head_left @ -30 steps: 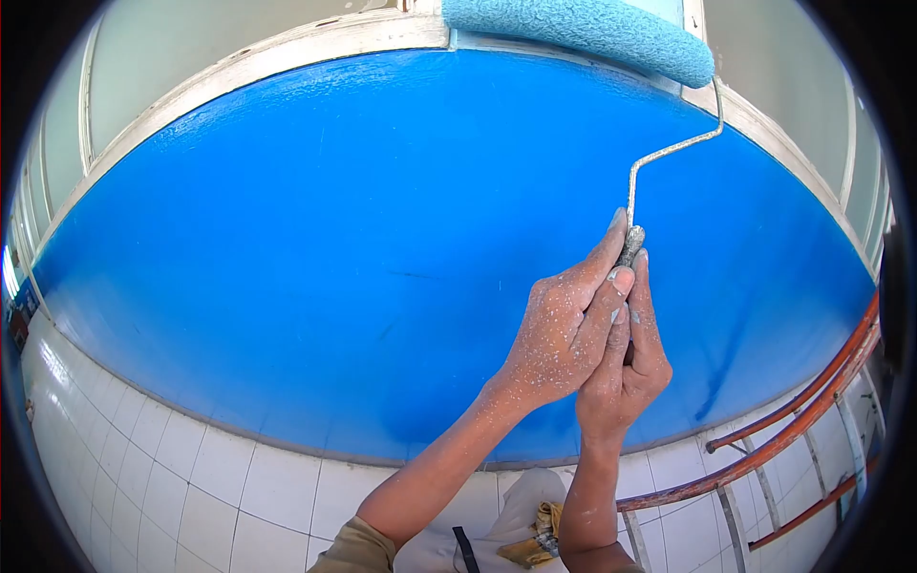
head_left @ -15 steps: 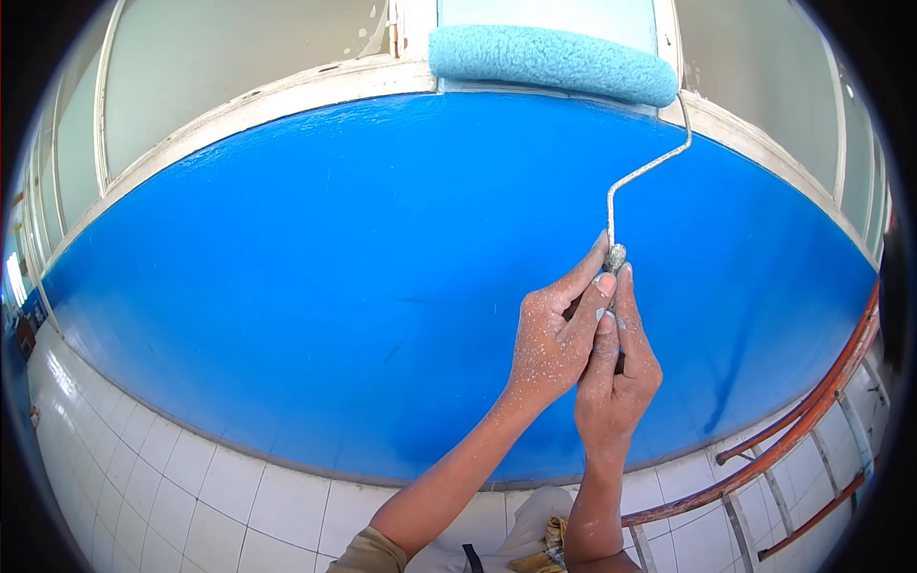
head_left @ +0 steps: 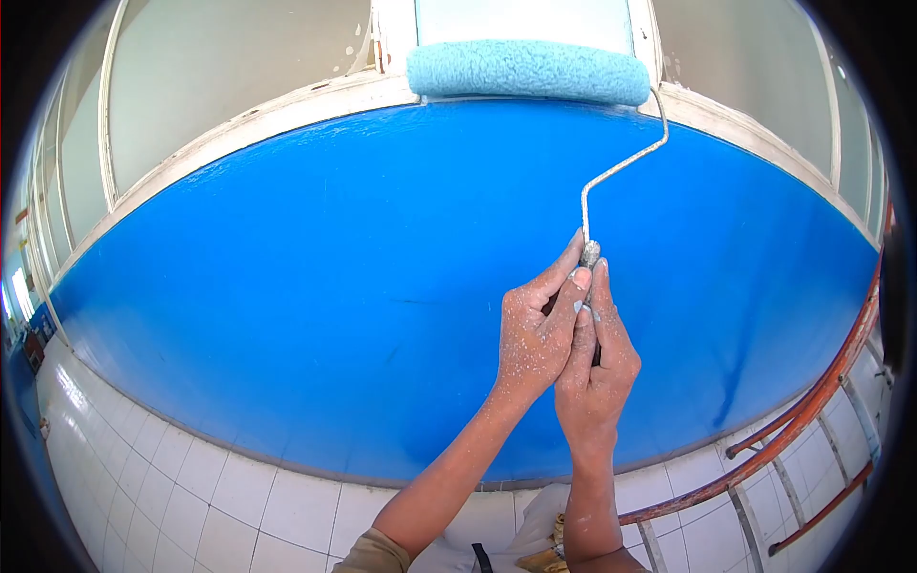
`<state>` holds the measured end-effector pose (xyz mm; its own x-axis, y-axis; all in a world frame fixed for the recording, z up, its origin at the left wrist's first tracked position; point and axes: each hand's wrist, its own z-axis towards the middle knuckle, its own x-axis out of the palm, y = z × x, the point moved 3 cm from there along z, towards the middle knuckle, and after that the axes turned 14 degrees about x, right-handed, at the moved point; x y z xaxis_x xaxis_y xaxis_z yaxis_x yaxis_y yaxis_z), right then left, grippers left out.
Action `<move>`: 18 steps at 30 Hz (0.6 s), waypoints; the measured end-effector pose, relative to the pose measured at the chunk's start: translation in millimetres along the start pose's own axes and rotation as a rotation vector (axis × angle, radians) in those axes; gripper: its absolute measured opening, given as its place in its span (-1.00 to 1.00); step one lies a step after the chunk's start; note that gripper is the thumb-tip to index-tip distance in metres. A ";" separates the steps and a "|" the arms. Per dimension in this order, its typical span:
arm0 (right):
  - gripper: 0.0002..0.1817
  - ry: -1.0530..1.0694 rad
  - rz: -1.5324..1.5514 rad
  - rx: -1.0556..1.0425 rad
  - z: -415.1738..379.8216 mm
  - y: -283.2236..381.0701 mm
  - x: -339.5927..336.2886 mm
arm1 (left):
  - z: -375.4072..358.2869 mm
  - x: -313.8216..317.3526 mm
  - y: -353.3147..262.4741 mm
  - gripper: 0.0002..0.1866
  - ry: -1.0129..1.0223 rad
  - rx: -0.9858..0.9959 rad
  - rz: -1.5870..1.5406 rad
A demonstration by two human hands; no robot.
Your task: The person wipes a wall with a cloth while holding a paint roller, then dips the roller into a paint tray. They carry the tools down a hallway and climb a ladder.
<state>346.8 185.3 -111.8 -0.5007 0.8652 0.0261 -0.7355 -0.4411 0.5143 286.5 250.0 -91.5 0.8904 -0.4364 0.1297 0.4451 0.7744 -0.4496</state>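
A paint roller with a fluffy light-blue sleeve (head_left: 527, 72) stands upright before me, its bent metal rod (head_left: 621, 167) running down to a paint-stained handle (head_left: 591, 253). My left hand (head_left: 543, 325), speckled with white paint, is closed round the handle from the left. Just beside it, my right hand (head_left: 599, 368) grips the same handle from the right, fingertips pressed together. Most of the handle is hidden by the fingers. Behind the hands stretches a glossy blue wall panel (head_left: 334, 267).
White window frames (head_left: 258, 124) with frosted panes (head_left: 220, 86) rise above the blue wall. An orange-red ladder (head_left: 812, 406) lies at the lower right. White floor tiles (head_left: 239, 492) run along the wall's foot. A yellowish cloth (head_left: 543, 561) shows at the bottom.
The roller and both hands have shifted slightly left in the view, with the sleeve a little lower and more level. Both hands keep their hold on the handle.
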 end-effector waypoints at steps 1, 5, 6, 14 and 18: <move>-0.54 -0.001 0.004 -0.002 2.7 3.1 0.5 | 3.8 -0.6 -4.0 -0.56 0.001 -0.002 0.002; -0.53 0.031 0.043 0.067 1.5 12.5 -5.4 | 1.4 -0.5 -14.3 -0.56 0.027 -0.061 0.030; -0.54 0.045 0.034 0.091 -3.2 11.0 -8.4 | -1.7 0.4 -14.5 -0.56 0.007 -0.037 0.041; -0.54 0.055 0.042 0.141 5.3 18.0 -10.7 | 2.3 6.8 -18.2 -0.56 -0.036 -0.050 -0.028; -0.54 -0.005 -0.027 -0.023 -8.0 7.5 -16.2 | -15.9 4.3 -14.8 -0.56 0.019 -0.112 0.067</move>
<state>345.8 166.1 -115.3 -0.4780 0.8782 0.0168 -0.7590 -0.4226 0.4953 282.2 229.3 -98.3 0.9152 -0.3950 0.0795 0.3703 0.7468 -0.5524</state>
